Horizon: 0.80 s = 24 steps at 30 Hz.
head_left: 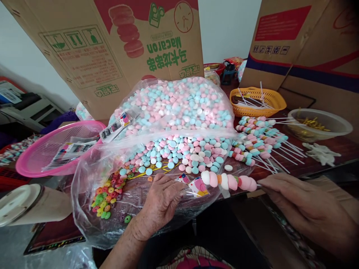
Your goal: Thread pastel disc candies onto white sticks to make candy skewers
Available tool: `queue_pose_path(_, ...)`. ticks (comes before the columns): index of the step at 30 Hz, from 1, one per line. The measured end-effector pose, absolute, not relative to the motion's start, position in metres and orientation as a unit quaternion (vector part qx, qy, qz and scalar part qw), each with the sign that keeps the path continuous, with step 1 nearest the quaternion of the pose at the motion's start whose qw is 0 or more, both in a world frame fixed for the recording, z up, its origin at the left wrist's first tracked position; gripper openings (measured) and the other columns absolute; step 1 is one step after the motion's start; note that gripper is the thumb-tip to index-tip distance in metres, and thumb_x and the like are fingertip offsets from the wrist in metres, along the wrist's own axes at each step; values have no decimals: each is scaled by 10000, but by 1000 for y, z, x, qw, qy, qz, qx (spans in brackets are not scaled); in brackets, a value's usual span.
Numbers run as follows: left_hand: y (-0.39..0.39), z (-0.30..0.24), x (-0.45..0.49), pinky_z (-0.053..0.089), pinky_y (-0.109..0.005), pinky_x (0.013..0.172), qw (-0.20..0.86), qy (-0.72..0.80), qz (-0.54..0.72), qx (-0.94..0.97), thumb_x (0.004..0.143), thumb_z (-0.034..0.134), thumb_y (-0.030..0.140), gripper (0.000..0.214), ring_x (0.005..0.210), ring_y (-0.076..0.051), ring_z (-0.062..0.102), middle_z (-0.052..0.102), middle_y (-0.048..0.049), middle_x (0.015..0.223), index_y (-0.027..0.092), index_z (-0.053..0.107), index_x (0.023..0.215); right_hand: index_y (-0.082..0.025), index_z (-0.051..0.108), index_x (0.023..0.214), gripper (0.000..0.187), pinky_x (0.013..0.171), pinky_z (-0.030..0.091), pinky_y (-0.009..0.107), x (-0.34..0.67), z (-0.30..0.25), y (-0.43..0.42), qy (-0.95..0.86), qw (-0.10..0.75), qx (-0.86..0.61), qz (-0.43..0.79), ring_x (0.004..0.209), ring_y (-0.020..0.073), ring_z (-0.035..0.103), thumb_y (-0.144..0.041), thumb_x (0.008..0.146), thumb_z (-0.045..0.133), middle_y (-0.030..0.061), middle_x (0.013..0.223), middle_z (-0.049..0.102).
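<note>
My right hand [304,207] pinches the stick end of a candy skewer [228,181] threaded with pink, white and orange sweets, held level over the table edge. My left hand [162,200] rests on the open plastic bag [131,194], fingers curled around a small printed wrapper [198,186] near the skewer's tip. The big bag holds several pink, blue and white round candies [179,112]. Small coloured ring candies [108,196] lie in the bag to the left of my left hand.
Finished skewers [259,140] are piled to the right. An orange basket [256,101] holds bare sticks, a clear bowl [319,125] holds gold ties. A pink basket [58,147] sits at left, a lidded container [25,205] near it. Cardboard boxes [117,45] stand behind.
</note>
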<state>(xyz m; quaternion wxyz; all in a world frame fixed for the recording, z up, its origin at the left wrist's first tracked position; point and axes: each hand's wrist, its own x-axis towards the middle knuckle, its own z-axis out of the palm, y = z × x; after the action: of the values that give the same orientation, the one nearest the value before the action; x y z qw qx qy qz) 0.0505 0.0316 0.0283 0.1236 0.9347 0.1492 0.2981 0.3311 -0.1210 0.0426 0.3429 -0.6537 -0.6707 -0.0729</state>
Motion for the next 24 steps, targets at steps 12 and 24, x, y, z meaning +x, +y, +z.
queue_pose_path(12, 28, 22, 46, 458, -339, 802, 205, 189, 344, 897, 921, 451, 149, 200, 827, -161, 632, 714, -27, 947, 234, 565, 1063, -218, 605, 1011, 195, 657, 530, 244, 327, 28, -129, -756, 298, -576, -91, 761, 161, 659, -178, 888, 460, 42, 854, 685)
queue_pose_path(24, 32, 36, 63, 451, -325, 767, 210, 170, 155, 950, 911, 411, 533, 439, 867, -217, 638, 708, -72, 941, 191, 603, 1108, -218, 604, 978, 196, 637, 511, 290, 336, 34, -109, -777, 273, -567, 20, 767, 181, 635, -147, 877, 453, 57, 874, 669)
